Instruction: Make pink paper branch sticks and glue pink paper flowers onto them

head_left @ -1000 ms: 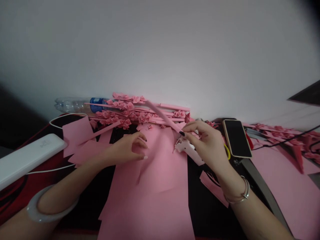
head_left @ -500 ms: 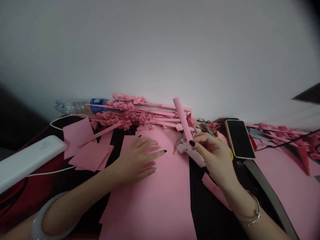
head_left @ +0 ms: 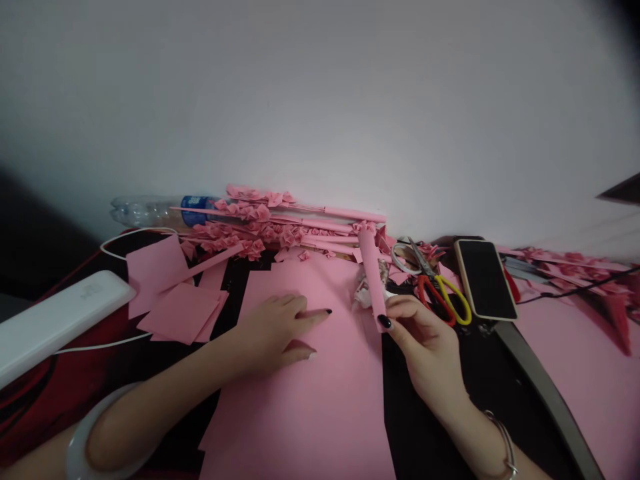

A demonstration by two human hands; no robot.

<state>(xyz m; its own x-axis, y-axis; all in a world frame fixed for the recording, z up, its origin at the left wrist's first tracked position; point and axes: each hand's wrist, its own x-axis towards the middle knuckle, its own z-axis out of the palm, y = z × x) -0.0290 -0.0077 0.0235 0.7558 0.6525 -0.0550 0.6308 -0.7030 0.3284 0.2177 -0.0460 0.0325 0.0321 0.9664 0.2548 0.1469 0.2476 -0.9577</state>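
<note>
My right hand (head_left: 423,343) pinches the lower end of a rolled pink paper tube (head_left: 371,277) between thumb and fingers, holding it tilted over the right side of the pink paper sheets (head_left: 320,413). Those large sheets lie stacked in the middle of the dark table. My left hand (head_left: 277,333) rests on them, index finger and thumb stretched out and the other fingers bent, with nothing in it. Behind the tube a pale tool (head_left: 363,293) is mostly hidden. Scissors (head_left: 437,287) with red and yellow handles lie just beyond my right hand.
Pink paper flowers on stems (head_left: 260,230) lie along the wall, near a clear plastic bottle (head_left: 150,211). Smaller pink squares (head_left: 183,310) and a white device (head_left: 65,320) with a cable are at left. A phone (head_left: 487,279) and more pink paper (head_left: 570,360) lie at right.
My right hand has brought the tube's upper end down and toward me, and the scissors behind it now show fully. My left hand stays on the sheets, its fingers more bent.
</note>
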